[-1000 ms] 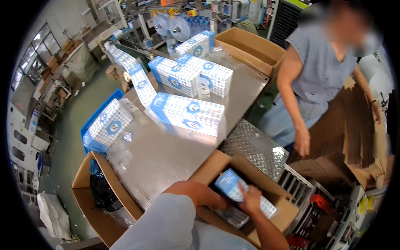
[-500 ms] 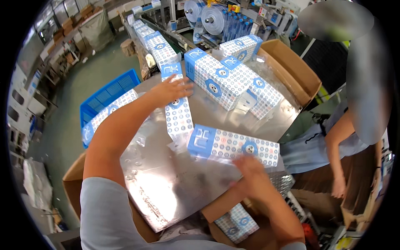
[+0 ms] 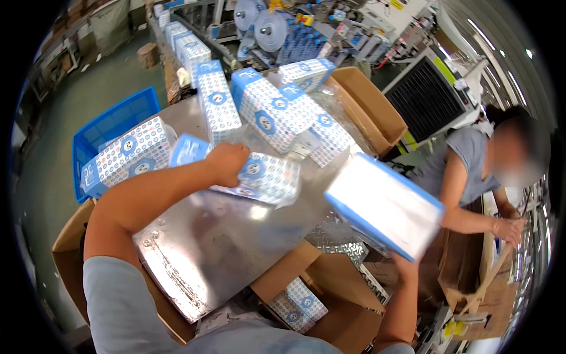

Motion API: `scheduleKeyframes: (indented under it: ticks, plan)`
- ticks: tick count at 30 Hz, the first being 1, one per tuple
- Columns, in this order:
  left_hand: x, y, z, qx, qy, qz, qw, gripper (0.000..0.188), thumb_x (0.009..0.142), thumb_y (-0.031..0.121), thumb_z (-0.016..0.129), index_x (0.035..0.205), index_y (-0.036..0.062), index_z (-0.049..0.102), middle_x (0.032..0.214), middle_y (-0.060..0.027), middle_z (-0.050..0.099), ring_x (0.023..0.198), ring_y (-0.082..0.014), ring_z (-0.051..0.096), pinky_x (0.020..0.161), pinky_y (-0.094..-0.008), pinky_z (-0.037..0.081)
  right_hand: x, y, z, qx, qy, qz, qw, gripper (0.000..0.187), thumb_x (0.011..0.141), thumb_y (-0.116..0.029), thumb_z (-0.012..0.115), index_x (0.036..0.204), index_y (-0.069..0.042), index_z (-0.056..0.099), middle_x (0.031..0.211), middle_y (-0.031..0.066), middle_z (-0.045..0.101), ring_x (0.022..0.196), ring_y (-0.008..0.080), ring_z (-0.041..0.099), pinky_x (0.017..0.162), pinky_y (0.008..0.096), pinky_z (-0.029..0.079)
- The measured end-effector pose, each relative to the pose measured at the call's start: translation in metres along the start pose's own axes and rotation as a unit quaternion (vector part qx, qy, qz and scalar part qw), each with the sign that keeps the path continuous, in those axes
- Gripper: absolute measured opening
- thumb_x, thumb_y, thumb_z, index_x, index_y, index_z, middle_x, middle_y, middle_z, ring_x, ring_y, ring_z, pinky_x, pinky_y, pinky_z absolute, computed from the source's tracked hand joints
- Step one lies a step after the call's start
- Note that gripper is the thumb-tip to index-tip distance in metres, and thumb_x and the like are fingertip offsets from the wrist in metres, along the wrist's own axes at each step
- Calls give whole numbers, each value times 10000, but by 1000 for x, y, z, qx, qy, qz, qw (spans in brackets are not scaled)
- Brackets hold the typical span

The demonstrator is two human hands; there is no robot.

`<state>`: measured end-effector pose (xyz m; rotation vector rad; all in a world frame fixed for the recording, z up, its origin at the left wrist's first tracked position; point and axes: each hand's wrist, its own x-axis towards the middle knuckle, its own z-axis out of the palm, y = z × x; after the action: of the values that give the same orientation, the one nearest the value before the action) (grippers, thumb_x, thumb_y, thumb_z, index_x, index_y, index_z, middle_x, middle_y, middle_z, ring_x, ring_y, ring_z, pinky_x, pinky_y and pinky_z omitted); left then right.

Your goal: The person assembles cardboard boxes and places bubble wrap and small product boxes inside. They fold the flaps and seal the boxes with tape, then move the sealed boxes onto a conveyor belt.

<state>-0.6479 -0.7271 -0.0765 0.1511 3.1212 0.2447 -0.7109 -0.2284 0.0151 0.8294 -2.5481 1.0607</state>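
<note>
My left hand (image 3: 229, 164) is closed over the middle of a long blue-and-white patterned wrapped pack (image 3: 274, 177), which lies crosswise above the metal table (image 3: 218, 253). At the right, my right hand (image 3: 404, 264) grips the lower end of another wrapped pack (image 3: 383, 203). This one is tilted in the air, with a plain white face and blue edges towards me; its fingers are partly hidden behind it. Below, between my arms, stands an open carton (image 3: 348, 289) with patterned packs (image 3: 298, 304) inside.
Several similar packs (image 3: 268, 112) lie at the table's far side, beside a brown carton (image 3: 368, 109). A row of packs (image 3: 188, 50) stands on the conveyor. At left, a blue crate (image 3: 115, 121) has packs over it. A co-worker (image 3: 471, 171) handles cardboard at right.
My right hand has lifted its pack off the table and moved it right. My left hand has turned its pack crosswise and nearer. The view has shifted right, and the co-worker has bent down.
</note>
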Motion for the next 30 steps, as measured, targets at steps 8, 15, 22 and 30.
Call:
scheduleKeyframes:
  ticks: [8, 15, 22, 30]
  plan:
    - [35, 153, -17, -874, -246, -173, 383, 506, 885, 356, 630, 1245, 11, 545, 1213, -160, 617, 1071, -248, 629, 914, -393, 518, -190, 2, -163, 107, 402, 90, 905, 743, 669, -158, 808, 1285, 68, 459, 1196, 173, 559, 1062, 311, 560, 970, 421, 424]
    - [-26, 297, 23, -734, -94, -15, 672, 564, 841, 315, 707, 1252, -7, 494, 1199, -140, 613, 1057, -254, 626, 940, -403, 495, -305, -42, -241, 121, 579, 200, 782, 704, 815, -362, 686, 1307, 74, 436, 1243, 213, 536, 1068, 323, 577, 874, 457, 495]
    - [-64, 420, 174, -84, -413, 420, 804, 557, 852, 443, 631, 1139, -31, 581, 1167, -188, 598, 1006, -361, 615, 823, -462, 508, -355, 1, -192, 58, 473, 242, 845, 692, 810, -391, 623, 1377, -58, 405, 1234, 199, 511, 1102, 379, 515, 926, 508, 426]
    - [-26, 474, 350, -18, -495, 323, 807, 487, 907, 448, 522, 1100, 20, 654, 1128, -150, 641, 1002, -328, 611, 855, -430, 482, -274, 134, 125, -250, -180, 28, 951, 816, 729, -221, 711, 1463, -232, 352, 1159, 224, 504, 1061, 430, 478, 929, 530, 368]
